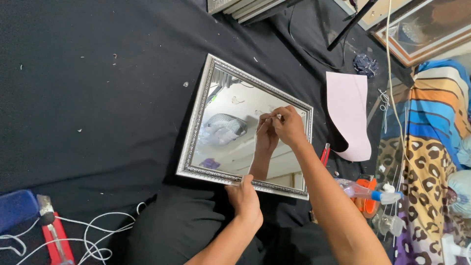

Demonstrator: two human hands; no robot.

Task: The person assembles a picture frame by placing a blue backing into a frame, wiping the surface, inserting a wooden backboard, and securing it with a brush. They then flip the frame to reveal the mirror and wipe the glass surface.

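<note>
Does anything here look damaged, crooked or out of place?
No damage shows. The silver-framed mirror lies skewed on the black cloth, which carries small pale specks. The pink sheet curls at its lower edge.

Premises are presenting as a small picture-framing workshop, with work going on at floor level. A silver ornate-framed mirror (245, 125) is lying flat on a black cloth (88, 88) covering the floor. Beyond the mirror, stacked frame mouldings (243, 7) are lying. To its right, a wood-framed picture (424, 30) is leaning and a pink card sheet (349, 114) is curling. Left of the mirror's near edge, a red-handled tool (56, 235) and white cord (95, 240) are lying loose.
</note>
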